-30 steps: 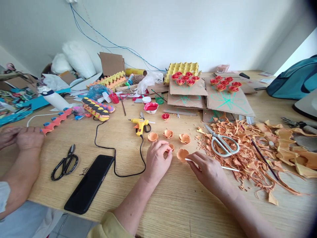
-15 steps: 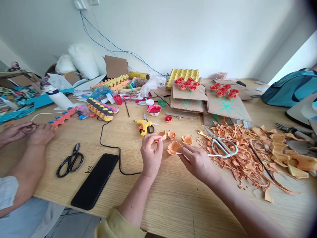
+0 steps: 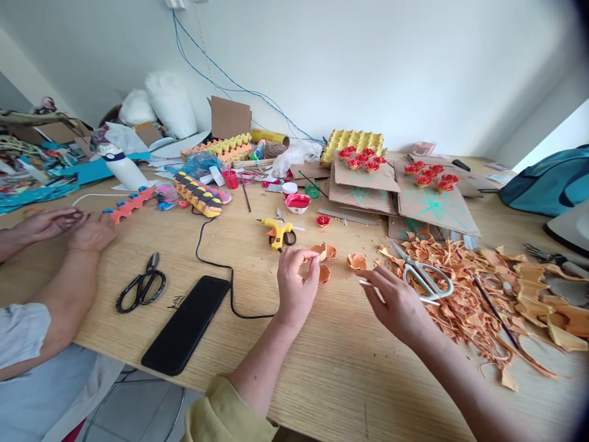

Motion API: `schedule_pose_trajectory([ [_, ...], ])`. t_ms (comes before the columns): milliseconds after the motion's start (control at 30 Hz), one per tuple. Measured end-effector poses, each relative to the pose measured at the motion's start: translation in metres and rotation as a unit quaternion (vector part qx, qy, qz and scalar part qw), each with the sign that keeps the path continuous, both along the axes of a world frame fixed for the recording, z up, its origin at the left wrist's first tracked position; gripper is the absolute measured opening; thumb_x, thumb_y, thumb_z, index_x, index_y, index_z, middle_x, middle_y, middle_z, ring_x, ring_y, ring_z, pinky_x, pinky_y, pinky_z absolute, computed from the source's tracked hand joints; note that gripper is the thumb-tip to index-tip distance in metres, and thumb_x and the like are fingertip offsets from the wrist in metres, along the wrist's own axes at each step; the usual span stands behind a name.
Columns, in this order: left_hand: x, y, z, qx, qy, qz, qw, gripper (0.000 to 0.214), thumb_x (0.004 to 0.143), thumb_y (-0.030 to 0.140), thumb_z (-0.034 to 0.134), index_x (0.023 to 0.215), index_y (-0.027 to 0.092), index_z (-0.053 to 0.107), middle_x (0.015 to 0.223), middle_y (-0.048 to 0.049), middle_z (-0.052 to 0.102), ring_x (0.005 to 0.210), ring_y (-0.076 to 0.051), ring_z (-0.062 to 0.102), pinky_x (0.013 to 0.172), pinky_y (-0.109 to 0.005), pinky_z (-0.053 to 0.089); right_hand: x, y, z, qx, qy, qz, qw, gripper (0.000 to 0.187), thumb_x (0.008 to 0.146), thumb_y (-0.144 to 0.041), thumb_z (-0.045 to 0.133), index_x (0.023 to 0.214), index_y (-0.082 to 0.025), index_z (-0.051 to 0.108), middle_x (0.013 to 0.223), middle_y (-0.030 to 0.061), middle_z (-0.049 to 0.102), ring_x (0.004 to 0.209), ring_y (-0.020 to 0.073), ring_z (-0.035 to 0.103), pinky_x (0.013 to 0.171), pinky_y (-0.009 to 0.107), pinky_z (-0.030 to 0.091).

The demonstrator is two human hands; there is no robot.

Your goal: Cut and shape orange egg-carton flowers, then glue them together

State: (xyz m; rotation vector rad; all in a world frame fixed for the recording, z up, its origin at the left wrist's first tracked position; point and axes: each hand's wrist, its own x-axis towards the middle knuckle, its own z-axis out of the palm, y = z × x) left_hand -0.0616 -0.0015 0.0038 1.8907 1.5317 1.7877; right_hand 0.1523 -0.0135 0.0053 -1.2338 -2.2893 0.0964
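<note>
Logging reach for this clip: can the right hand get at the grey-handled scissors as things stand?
Probably yes. The scissors lie uncovered on top of the orange scraps, just beyond the right hand. That hand pinches a thin white stick, though, so its fingers are not free.

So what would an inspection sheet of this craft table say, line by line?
Surface: light wooden table, crowded along the back and right.
Job's things: small orange cardboard flower cup pinched in the left hand; thin white stick held in the right hand; more orange cups beside them.
Clutter: heap of orange cardboard scraps, grey-handled scissors, black scissors, black phone, yellow glue gun, red painted flowers on cardboard sheets.
Grippers: both hands closed on their things, just above the table.
Cables: black glue-gun cord loops across the table; blue wires on the wall.
Surroundings: another person's hands at the left edge; teal backpack at the right.
</note>
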Motion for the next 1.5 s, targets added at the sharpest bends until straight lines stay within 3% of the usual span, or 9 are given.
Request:
schedule_pose_trajectory([
  [167, 0.017, -0.014, -0.004, 0.013, 0.109, -0.088, 0.99, 0.011, 0.093, 0.017, 0.055, 0.088, 0.02, 0.064, 0.09, -0.0052, 0.064, 0.089, -0.02, 0.058, 0.083, -0.035, 0.049, 0.031, -0.014, 0.005, -0.006, 0.004, -0.046, 0.999, 0.027, 0.101, -0.026, 0.041, 0.119, -0.021, 0.06, 0.099, 0.0072, 0.071, 0.077, 0.0178, 0.068, 0.066, 0.028, 0.048],
  [367, 0.052, -0.032, -0.024, 0.005, 0.296, -0.276, 0.914, 0.017, 0.097, 0.025, 0.052, 0.098, 0.021, 0.069, 0.099, -0.0072, 0.067, 0.087, -0.019, 0.058, 0.08, -0.035, 0.049, 0.039, -0.018, -0.007, -0.005, 0.05, -0.097, 0.994, 0.023, 0.1, -0.03, 0.045, 0.108, -0.023, 0.065, 0.098, 0.0058, 0.075, 0.074, 0.0169, 0.071, 0.059, 0.026, 0.048],
  [567, 0.059, -0.035, -0.033, 0.03, 0.344, -0.255, 0.903, 0.022, 0.099, 0.021, 0.049, 0.111, 0.022, 0.068, 0.105, -0.0045, 0.07, 0.088, -0.019, 0.06, 0.077, -0.034, 0.046, 0.04, -0.018, -0.012, -0.059, 0.012, -0.071, 0.996, 0.02, 0.097, -0.036, 0.052, 0.093, -0.025, 0.068, 0.081, 0.0, 0.073, 0.061, 0.0129, 0.066, 0.051, 0.022, 0.044],
  [767, 0.058, -0.038, -0.032, 0.036, 0.339, -0.254, 0.905, 0.022, 0.098, 0.019, 0.051, 0.115, 0.022, 0.064, 0.113, -0.0061, 0.068, 0.097, -0.021, 0.062, 0.081, -0.035, 0.047, 0.039, -0.02, -0.015, -0.045, -0.015, -0.157, 0.987, 0.027, 0.095, -0.048, 0.052, 0.093, -0.024, 0.065, 0.08, 0.0014, 0.067, 0.059, 0.0153, 0.063, 0.047, 0.024, 0.039],
  [867, 0.059, -0.036, -0.031, 0.026, 0.292, -0.262, 0.919, 0.022, 0.097, 0.016, 0.052, 0.115, 0.023, 0.062, 0.118, -0.0075, 0.065, 0.101, -0.021, 0.062, 0.085, -0.035, 0.051, 0.038, -0.021, -0.017, -0.07, -0.021, -0.126, 0.989, 0.032, 0.097, -0.044, 0.049, 0.077, -0.023, 0.062, 0.075, 0.0008, 0.065, 0.058, 0.0146, 0.061, 0.048, 0.024, 0.036],
  [1033, 0.06, -0.031, -0.03, -0.101, 0.073, -0.315, 0.941, 0.047, 0.09, 0.025, 0.065, 0.133, 0.023, 0.046, 0.129, -0.0138, 0.056, 0.11, -0.023, 0.061, 0.08, -0.032, 0.059, 0.032, -0.023, -0.015, -0.047, 0.01, -0.136, 0.989, 0.026, 0.098, -0.036, 0.049, 0.081, -0.022, 0.062, 0.072, -0.0001, 0.064, 0.059, 0.0137, 0.059, 0.052, 0.024, 0.035],
  [1167, 0.061, -0.026, -0.031, -0.271, -0.096, -0.379, 0.879, 0.056, 0.083, 0.026, 0.073, 0.133, 0.022, 0.047, 0.129, -0.0135, 0.058, 0.097, -0.019, 0.066, 0.068, -0.024, 0.058, 0.026, -0.025, -0.01, -0.057, 0.042, -0.122, 0.99, 0.026, 0.099, -0.035, 0.048, 0.083, -0.022, 0.064, 0.069, -0.0014, 0.062, 0.059, 0.0119, 0.058, 0.055, 0.023, 0.037],
  [1300, 0.061, -0.02, -0.034, -0.337, -0.202, -0.437, 0.809, 0.042, 0.082, 0.027, 0.075, 0.119, 0.017, 0.059, 0.11, -0.0098, 0.066, 0.094, -0.019, 0.066, 0.07, -0.023, 0.057, 0.025, -0.026, -0.004, -0.058, 0.055, -0.119, 0.99, 0.03, 0.101, -0.041, 0.043, 0.097, -0.021, 0.065, 0.079, 0.0015, 0.063, 0.065, 0.0141, 0.061, 0.059, 0.025, 0.042],
  [1500, 0.058, -0.013, -0.04, -0.337, -0.254, -0.388, 0.819, 0.049, 0.076, 0.033, 0.08, 0.119, 0.017, 0.062, 0.107, -0.0085, 0.063, 0.086, -0.018, 0.063, 0.062, -0.023, 0.057, 0.034, -0.025, -0.007, -0.051, 0.063, -0.128, 0.988, 0.032, 0.104, -0.033, 0.035, 0.111, -0.022, 0.064, 0.096, 0.0054, 0.068, 0.082, 0.0176, 0.066, 0.07, 0.028, 0.046],
])
